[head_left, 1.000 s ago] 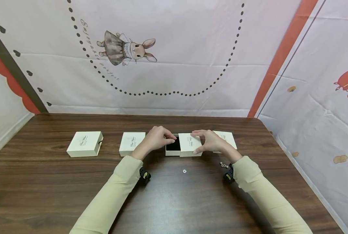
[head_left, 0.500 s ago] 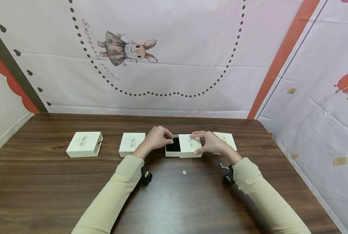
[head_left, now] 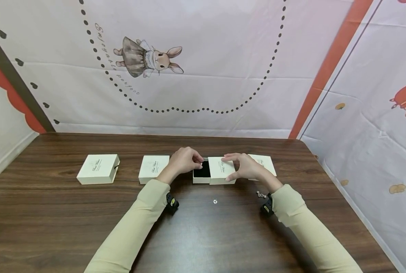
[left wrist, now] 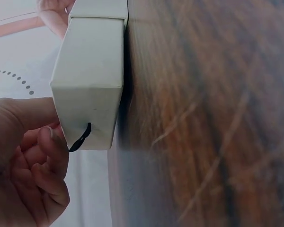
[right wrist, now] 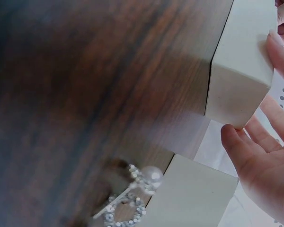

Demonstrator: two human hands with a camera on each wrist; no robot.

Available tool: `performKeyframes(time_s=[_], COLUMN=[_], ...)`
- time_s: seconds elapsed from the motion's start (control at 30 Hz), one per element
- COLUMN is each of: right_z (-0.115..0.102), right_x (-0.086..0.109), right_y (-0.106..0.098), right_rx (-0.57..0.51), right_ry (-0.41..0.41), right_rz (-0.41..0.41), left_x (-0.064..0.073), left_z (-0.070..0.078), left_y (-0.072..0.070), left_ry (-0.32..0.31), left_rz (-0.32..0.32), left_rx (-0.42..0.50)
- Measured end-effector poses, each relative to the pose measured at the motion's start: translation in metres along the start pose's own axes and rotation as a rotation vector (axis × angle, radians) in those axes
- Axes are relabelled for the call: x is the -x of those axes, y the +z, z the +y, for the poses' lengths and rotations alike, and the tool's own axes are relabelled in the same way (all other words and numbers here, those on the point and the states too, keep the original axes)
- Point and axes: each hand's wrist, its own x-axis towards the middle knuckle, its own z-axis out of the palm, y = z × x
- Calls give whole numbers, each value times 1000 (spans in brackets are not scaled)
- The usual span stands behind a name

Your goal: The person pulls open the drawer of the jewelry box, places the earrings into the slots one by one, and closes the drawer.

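Near the table's middle stands a cream drawer gift box [head_left: 222, 170], its black-lined drawer [head_left: 201, 181] slid out to the left. My right hand [head_left: 245, 167] grips the box's sleeve, thumb at the near side and fingers over the far side. Over the drawer, my left hand [head_left: 185, 163] has thumb and index finger pinched together, with a tiny pale thing at the tips; its kind is too small to tell. In the left wrist view, a black ribbon pull [left wrist: 80, 137] hangs from the drawer's end, and the other fingers [left wrist: 51, 172] are curled.
Similar cream boxes stand in the row: one far left [head_left: 97, 169], one left of my left hand [head_left: 153, 169], one behind my right hand [head_left: 263, 163]. Nearer lie a small silvery flower-shaped piece [head_left: 215, 201] and pearl-and-rhinestone jewellery [right wrist: 151, 174] beside the right wrist.
My left fingertips have moved slightly over the drawer. The right hand keeps its grip on the sleeve, and the boxes have stayed in place.
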Motion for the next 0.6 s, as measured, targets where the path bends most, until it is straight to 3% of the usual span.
performKeyframes(time_s=[0.6], right_z=[0], right_x=[-1], right_y=[1], right_rx=[-14], right_ry=[7], right_rz=[1], left_x=[0], left_z=[4], left_y=[-1], left_ry=[6], left_rz=[-10], left_rx=[-92])
